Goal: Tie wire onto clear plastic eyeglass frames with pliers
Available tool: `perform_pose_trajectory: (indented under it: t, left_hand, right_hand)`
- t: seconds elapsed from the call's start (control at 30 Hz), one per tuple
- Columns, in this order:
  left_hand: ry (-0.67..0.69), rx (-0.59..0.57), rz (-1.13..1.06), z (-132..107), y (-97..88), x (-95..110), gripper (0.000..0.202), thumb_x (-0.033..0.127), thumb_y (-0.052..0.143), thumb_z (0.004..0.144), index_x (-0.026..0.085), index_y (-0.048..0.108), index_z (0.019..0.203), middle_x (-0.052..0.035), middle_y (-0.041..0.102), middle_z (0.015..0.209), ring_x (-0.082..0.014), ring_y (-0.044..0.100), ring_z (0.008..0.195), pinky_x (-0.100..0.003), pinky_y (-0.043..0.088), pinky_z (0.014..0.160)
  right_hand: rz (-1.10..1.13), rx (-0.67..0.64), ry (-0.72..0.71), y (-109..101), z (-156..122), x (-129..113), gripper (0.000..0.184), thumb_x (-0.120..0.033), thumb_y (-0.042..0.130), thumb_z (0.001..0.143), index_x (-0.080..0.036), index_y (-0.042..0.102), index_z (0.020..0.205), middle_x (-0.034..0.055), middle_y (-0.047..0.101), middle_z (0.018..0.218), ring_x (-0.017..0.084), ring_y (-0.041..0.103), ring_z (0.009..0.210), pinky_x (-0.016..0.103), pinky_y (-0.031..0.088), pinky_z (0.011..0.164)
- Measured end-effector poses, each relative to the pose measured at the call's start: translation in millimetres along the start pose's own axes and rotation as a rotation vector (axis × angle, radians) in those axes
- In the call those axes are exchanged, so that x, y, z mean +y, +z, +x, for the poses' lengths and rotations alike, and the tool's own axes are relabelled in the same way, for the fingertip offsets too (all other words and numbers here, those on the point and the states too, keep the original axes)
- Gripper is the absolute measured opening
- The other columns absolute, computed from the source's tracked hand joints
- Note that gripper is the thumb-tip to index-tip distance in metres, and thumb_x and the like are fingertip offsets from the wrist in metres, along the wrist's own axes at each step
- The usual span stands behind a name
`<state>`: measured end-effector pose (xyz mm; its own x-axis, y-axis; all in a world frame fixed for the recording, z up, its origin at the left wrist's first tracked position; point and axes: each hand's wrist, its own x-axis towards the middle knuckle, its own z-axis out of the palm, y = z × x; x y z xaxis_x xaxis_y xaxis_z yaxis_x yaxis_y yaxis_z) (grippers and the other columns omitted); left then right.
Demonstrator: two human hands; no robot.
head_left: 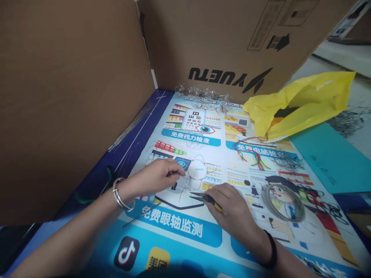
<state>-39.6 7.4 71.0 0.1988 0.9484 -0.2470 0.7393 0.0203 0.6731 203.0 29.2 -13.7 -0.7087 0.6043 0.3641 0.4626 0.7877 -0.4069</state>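
My left hand (pixel 169 172) is closed in a pinch, seemingly on a thin wire (pixel 199 156) bent into loops. The wire is so fine against the printed sheet that its full shape is hard to follow. In my right hand (pixel 232 204) is a pair of pliers (pixel 204 197) with dark, narrow jaws and a yellow-and-black handle. The jaws point left, towards the area below my left fingertips, and hold nothing that I can make out. A thin dark rod (pixel 142 214) lies on the sheet below my left wrist.
Cardboard walls (pixel 87 96) stand at the left and back. A tape roll (pixel 268 200) and dark cords (pixel 327 206) lie right. Behind are coloured threads (pixel 259 160), a yellow bag (pixel 313 100), a teal sheet (pixel 327 162) and tangled wire pieces (pixel 203 94). Straight wires (pixel 130 129) lie left.
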Motion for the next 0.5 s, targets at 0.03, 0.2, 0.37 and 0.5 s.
perform_pose_trajectory:
  t: [0.03,0.2,0.37,0.5]
  left_hand:
    - [-0.017,-0.007,-0.056,-0.1,1.4,1.1,0.019,0.021,0.046,0.083,0.022,0.064,0.089,0.0019,0.062,0.068,-0.0132,0.057,0.062,-0.023,0.043,0.054]
    - [0.008,-0.068,-0.35,2.3,11.2,-2.4,0.013,0.024,0.05,0.084,0.019,0.061,0.08,0.0036,0.054,0.061,-0.0093,0.05,0.056,-0.021,0.04,0.052]
    - [0.027,-0.024,-0.682,3.5,19.9,-2.8,0.012,0.024,0.053,0.084,0.016,0.056,0.076,-0.0029,0.064,0.086,-0.0114,0.058,0.076,-0.024,0.046,0.068]
    - [-0.076,0.032,-0.972,4.5,30.1,-1.4,0.018,0.027,0.054,0.085,0.015,0.049,0.072,-0.0051,0.066,0.089,-0.0135,0.064,0.077,-0.026,0.049,0.067]
  right_hand:
    - [0.003,-0.001,0.0,-0.3,0.1,-0.1,0.01,-0.018,0.052,0.082,-0.019,0.059,0.09,0.0062,0.061,0.085,0.019,0.053,0.081,0.034,0.043,0.073]
    - [0.011,0.014,0.002,-1.2,0.5,-1.1,0.01,-0.017,0.053,0.082,-0.019,0.059,0.089,0.0058,0.061,0.086,0.019,0.052,0.081,0.034,0.043,0.074]
    - [-0.064,0.055,0.003,-4.1,1.5,1.7,0.012,-0.018,0.052,0.082,-0.017,0.06,0.091,0.0064,0.06,0.085,0.019,0.051,0.081,0.033,0.042,0.073]
    - [-0.195,0.128,-0.047,-11.4,3.4,6.1,0.015,-0.019,0.051,0.083,-0.015,0.061,0.092,0.0077,0.06,0.083,0.021,0.051,0.08,0.035,0.04,0.073]
